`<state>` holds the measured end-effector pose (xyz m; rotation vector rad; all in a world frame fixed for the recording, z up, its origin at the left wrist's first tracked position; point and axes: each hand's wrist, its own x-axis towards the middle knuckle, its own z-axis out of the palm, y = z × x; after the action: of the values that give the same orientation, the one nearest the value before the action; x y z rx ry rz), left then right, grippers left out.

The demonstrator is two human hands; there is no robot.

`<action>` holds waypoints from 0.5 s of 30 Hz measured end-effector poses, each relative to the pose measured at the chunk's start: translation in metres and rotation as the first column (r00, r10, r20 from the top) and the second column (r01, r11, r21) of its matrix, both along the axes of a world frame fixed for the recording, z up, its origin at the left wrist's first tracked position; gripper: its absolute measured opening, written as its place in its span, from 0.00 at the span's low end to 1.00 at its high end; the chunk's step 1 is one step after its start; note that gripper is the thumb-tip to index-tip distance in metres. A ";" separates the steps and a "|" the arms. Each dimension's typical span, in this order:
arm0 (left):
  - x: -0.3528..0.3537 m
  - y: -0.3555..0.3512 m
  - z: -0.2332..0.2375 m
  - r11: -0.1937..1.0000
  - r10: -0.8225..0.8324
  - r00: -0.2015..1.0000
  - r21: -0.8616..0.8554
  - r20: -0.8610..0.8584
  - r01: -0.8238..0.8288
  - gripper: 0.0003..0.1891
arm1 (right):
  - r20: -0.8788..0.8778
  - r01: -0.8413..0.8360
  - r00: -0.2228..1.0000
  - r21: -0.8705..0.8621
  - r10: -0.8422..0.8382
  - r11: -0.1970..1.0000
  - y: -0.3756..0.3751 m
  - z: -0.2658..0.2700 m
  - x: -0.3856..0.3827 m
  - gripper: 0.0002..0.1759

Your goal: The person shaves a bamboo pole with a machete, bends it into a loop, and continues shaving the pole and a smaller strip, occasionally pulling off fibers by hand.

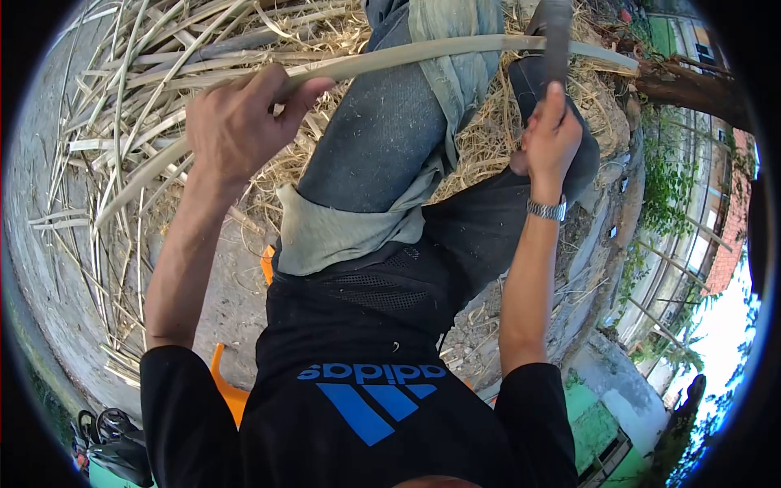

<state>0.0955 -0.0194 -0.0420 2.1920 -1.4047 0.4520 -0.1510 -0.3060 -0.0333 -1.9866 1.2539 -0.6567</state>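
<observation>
A long, pale, slightly bowed bamboo strip (407,53) lies across my legs. My left hand (236,122) is closed around it near its left part, the thumb pointing along the strip. In my right hand (553,134) is a knife, its dark, broad blade (558,41) pointing away from me and crossing over the strip near its right end. My right fingers are wrapped around the handle, mostly hiding it. Beneath the strip, a greenish cloth (460,73) drapes over my leg, and more cloth (333,232) covers my lap.
Many split strips (122,98) lie heaped on the ground to the left. Shavings (480,150) litter the ground around my legs. An orange chair (228,390) shows behind my left side. A dark log (691,91) lies at the far right, near green plants (671,183).
</observation>
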 end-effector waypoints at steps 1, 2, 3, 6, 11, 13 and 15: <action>0.000 -0.005 0.001 1.000 0.001 1.000 -0.015 0.019 -0.001 0.27 | 0.220 0.075 0.965 0.287 -0.142 0.955 0.006 0.005 0.014 0.34; -0.002 -0.009 0.004 1.000 -0.006 0.999 -0.030 0.039 0.007 0.27 | 0.201 0.088 0.967 0.307 -0.155 0.948 0.022 0.004 0.023 0.34; -0.004 -0.009 0.010 0.999 0.019 0.997 -0.033 0.069 -0.016 0.27 | 0.129 0.018 0.991 0.169 -0.040 0.985 0.025 -0.005 0.014 0.34; 0.001 -0.005 0.006 1.000 -0.009 0.999 0.005 0.045 0.009 0.27 | 0.023 -0.080 0.997 0.015 0.080 0.997 0.008 -0.002 0.006 0.33; 0.006 -0.004 0.001 1.000 -0.019 0.999 0.024 0.032 0.018 0.27 | 0.238 -0.108 0.971 0.313 0.032 0.944 0.029 -0.007 0.010 0.30; 0.006 -0.011 0.004 0.999 -0.037 0.999 0.025 0.012 0.037 0.28 | 0.179 -0.033 0.984 0.302 -0.023 0.953 0.010 0.014 0.007 0.32; 0.001 -0.018 0.002 0.999 -0.042 0.999 0.004 -0.025 0.042 0.27 | 0.345 0.014 0.921 0.440 -0.183 0.898 0.003 0.006 0.022 0.34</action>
<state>0.0961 -0.0371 -0.0400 2.1596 -1.4372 0.4054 -0.1294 -0.3034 -0.0274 -1.3607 1.1467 -0.7027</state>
